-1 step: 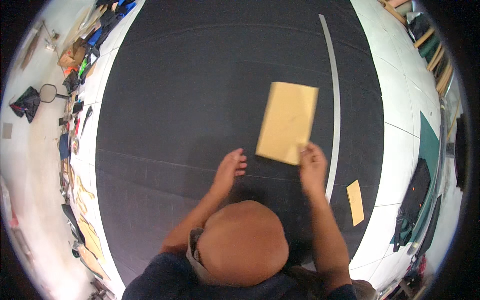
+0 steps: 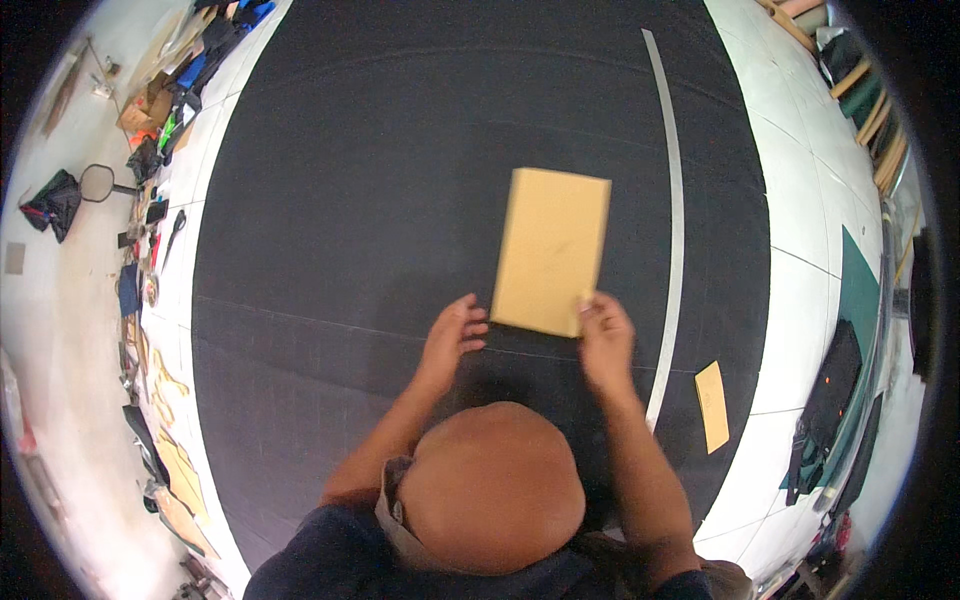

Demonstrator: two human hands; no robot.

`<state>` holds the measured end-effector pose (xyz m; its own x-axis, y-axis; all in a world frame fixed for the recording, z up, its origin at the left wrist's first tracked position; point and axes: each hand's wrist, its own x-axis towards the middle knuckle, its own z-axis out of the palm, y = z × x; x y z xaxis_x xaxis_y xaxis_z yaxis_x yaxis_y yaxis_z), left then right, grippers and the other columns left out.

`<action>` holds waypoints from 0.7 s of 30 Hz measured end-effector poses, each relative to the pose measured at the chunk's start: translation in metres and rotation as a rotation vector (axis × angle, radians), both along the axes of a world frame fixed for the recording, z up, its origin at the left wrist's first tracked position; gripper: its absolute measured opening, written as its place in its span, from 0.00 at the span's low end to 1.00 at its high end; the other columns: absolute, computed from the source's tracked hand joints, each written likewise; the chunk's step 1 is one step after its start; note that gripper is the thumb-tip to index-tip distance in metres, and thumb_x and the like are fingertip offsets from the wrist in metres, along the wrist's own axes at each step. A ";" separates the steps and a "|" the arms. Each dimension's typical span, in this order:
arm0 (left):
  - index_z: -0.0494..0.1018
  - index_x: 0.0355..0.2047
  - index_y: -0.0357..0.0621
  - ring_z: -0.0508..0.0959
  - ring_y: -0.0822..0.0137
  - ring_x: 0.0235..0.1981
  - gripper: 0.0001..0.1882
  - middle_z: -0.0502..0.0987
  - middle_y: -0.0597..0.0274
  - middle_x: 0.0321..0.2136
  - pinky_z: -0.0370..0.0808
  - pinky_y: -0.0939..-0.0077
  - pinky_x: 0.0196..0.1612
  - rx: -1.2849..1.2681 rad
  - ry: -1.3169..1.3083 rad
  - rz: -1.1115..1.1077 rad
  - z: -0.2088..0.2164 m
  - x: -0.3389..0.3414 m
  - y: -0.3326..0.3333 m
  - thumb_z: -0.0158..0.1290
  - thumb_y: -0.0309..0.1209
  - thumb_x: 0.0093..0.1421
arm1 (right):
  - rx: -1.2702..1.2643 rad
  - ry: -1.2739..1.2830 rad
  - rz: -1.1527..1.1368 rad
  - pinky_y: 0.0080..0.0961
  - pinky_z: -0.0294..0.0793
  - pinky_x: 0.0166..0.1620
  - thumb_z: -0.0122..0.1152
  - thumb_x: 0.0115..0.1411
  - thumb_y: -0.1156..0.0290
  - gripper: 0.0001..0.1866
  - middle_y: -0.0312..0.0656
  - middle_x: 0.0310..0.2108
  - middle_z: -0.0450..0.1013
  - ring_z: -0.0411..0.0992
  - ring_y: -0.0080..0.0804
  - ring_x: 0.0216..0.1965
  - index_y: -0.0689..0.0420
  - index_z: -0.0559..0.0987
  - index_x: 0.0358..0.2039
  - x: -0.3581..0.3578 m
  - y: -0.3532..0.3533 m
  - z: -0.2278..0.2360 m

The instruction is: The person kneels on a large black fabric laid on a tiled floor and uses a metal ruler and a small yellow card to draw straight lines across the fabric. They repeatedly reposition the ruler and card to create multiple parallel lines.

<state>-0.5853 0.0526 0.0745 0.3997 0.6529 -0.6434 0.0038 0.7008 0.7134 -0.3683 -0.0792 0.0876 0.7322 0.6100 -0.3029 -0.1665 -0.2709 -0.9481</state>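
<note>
My right hand pinches the lower right corner of a tan cardboard pattern piece, a plain rectangle. The piece is held over black cloth; whether it touches the cloth I cannot tell. Close to its lower left corner, my left hand is empty, its fingers apart and slightly curled. To the right of my right forearm, a smaller narrow tan card lies on the cloth.
A long grey metal ruler runs lengthwise along the right part of the cloth. Scissors and assorted tools lie along the left side. On the right stand a black bag and a green mat on white tiles.
The tan cardboard piece has moved a little left and slightly nearer, turning more upright, with my right hand still pinching it. My left hand has shifted slightly left.
</note>
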 end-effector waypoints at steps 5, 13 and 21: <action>0.76 0.56 0.39 0.79 0.70 0.42 0.17 0.82 0.62 0.43 0.76 0.72 0.47 0.294 0.234 -0.089 0.011 -0.052 0.033 0.55 0.34 0.71 | -0.128 0.164 0.297 0.28 0.79 0.45 0.63 0.69 0.67 0.17 0.44 0.41 0.82 0.80 0.30 0.39 0.63 0.79 0.54 -0.080 0.053 -0.021; 0.79 0.49 0.35 0.78 0.75 0.35 0.13 0.82 0.66 0.35 0.74 0.76 0.41 0.493 0.483 -0.140 -0.019 -0.123 0.083 0.55 0.31 0.70 | -0.282 -0.189 0.458 0.34 0.80 0.50 0.64 0.69 0.62 0.19 0.49 0.46 0.83 0.82 0.39 0.46 0.57 0.81 0.55 -0.008 0.025 -0.011; 0.80 0.44 0.32 0.77 0.75 0.30 0.12 0.81 0.66 0.30 0.75 0.77 0.37 0.486 0.568 -0.150 -0.037 -0.108 0.081 0.60 0.30 0.67 | -0.718 -0.743 0.831 0.43 0.80 0.49 0.66 0.65 0.65 0.15 0.53 0.45 0.81 0.81 0.54 0.46 0.56 0.81 0.50 0.124 -0.084 0.062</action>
<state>-0.6930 0.1335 0.0379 0.1999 0.8800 -0.4308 0.5334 0.2711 0.8013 -0.2444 -0.1634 0.1497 0.3520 0.8281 -0.4363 0.7844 -0.5153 -0.3452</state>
